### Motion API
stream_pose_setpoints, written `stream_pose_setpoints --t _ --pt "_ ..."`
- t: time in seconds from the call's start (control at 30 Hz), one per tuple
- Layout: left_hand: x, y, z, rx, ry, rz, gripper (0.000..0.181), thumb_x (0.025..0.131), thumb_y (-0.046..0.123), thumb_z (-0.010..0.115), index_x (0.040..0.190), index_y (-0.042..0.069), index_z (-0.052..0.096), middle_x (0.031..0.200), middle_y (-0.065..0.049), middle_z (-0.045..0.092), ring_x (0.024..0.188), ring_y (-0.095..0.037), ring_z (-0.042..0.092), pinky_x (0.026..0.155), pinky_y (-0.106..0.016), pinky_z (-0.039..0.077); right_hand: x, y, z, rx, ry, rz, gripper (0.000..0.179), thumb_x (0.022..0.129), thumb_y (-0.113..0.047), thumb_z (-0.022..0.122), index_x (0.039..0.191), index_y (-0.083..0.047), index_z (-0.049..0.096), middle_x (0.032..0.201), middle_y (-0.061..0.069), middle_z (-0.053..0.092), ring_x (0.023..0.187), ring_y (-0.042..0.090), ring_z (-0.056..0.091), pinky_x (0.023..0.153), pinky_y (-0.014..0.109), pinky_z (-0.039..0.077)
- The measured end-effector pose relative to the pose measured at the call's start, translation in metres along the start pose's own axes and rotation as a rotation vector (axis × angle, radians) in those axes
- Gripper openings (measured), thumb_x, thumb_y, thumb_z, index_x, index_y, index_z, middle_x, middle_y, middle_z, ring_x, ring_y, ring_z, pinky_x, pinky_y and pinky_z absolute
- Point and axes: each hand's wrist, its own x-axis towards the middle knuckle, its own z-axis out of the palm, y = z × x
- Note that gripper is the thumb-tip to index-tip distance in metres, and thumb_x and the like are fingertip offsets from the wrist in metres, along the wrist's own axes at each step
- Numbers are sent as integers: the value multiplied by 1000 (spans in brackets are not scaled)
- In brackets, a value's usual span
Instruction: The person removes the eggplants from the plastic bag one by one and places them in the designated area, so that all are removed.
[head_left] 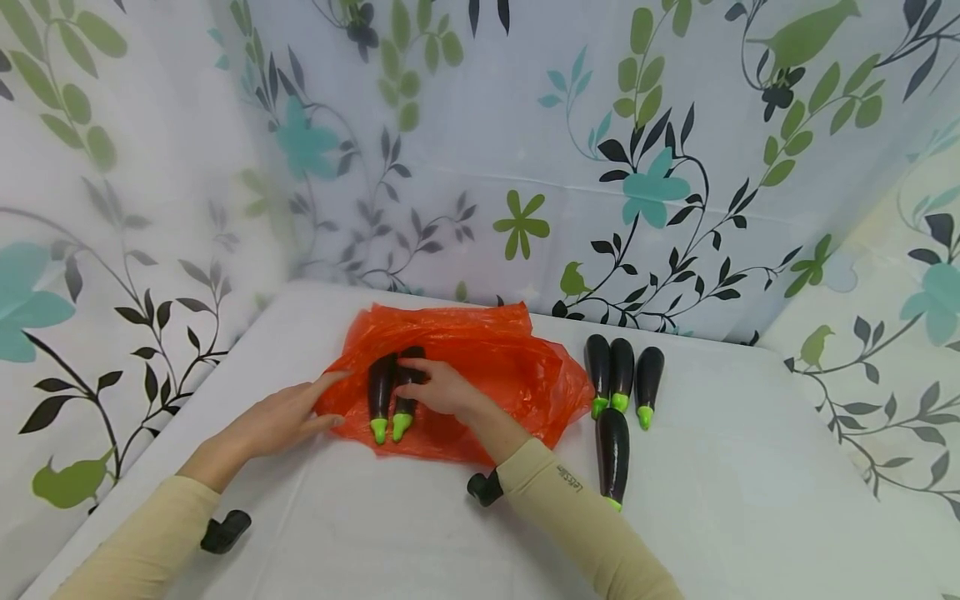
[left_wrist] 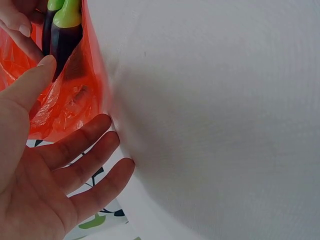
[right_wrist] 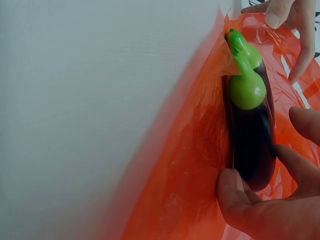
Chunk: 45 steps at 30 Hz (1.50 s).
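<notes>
A crumpled red plastic bag (head_left: 480, 358) lies on the white table, with two dark eggplants with green caps, a left one (head_left: 381, 396) and a right one (head_left: 406, 408), side by side at its left end. My right hand (head_left: 438, 387) pinches the right eggplant; the right wrist view shows the thumb and a finger on either side of this eggplant (right_wrist: 252, 135). At the bag's left edge is my left hand (head_left: 281, 417), its fingers extended. Seen from the left wrist, that hand (left_wrist: 45, 175) is spread beside the red plastic and holds nothing.
To the right of the bag, three eggplants (head_left: 621, 371) lie in a row, and another eggplant (head_left: 613, 454) lies just in front of them. A leaf-patterned curtain (head_left: 465, 167) stands behind the table (head_left: 750, 483) and at both sides. Dark devices are at both wrists.
</notes>
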Motion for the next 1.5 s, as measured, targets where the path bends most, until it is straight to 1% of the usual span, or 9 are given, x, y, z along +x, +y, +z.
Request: stream_pose_setpoints --t 0.1,0.3,0.5,0.67,0.8,0.9,1.1,1.33,1.5 --pt "0 0 0 -1 -1 -1 64 93 32 67 146 14 35 122 -18 61 106 -36 60 90 -57 48 -1 1 0 38 30 8 53 92 -26 69 142 -23 53 136 6 52 114 24 48 96 43 47" --pt "0 2 0 -6 0 4 64 93 33 67 145 13 36 123 -19 61 106 -37 60 90 -57 47 -3 0 -2 78 78 21 51 92 -24 69 140 -21 55 136 6 53 112 24 50 96 41 49" --pt "-1 2 0 -11 -1 1 65 93 34 67 146 13 36 125 -19 60 107 -37 59 91 -57 47 -6 2 -4 107 115 36 48 92 -25 70 137 -25 57 136 3 53 112 23 51 96 43 49" --pt "-1 1 1 -11 3 7 65 92 32 68 146 13 36 125 -20 60 107 -38 59 90 -58 47 -12 8 -9 111 121 34 41 92 -28 70 132 -30 61 131 1 54 110 22 51 91 39 51" --pt "-1 0 1 -10 7 8 64 93 30 68 146 13 36 123 -18 61 107 -37 60 90 -57 48 -18 14 -15 99 126 31 39 92 -25 69 130 -31 61 125 3 55 107 23 52 86 36 53" --pt "-2 0 0 -8 11 16 64 93 31 68 146 13 36 123 -17 61 106 -36 60 90 -57 48 -23 16 -18 86 127 41 39 93 -24 69 130 -31 61 123 4 54 107 23 52 85 35 54" --pt "-2 1 -1 -8 15 25 64 93 33 67 145 12 36 122 -19 61 106 -37 60 90 -57 48 -34 14 -25 79 118 57 40 94 -24 67 131 -33 59 125 4 54 109 24 51 85 35 53" --pt "0 0 0 -2 21 22 64 93 31 68 145 14 36 122 -18 61 106 -36 60 90 -57 48 -46 11 -32 40 125 64 45 93 -27 69 134 -39 57 124 3 54 109 23 51 84 36 53" --pt "-1 0 -1 -7 16 23 64 93 30 68 145 12 36 121 -18 62 105 -36 60 90 -57 48 -58 7 -36 46 95 73 44 92 -30 69 132 -42 57 123 2 54 107 23 52 85 39 53"
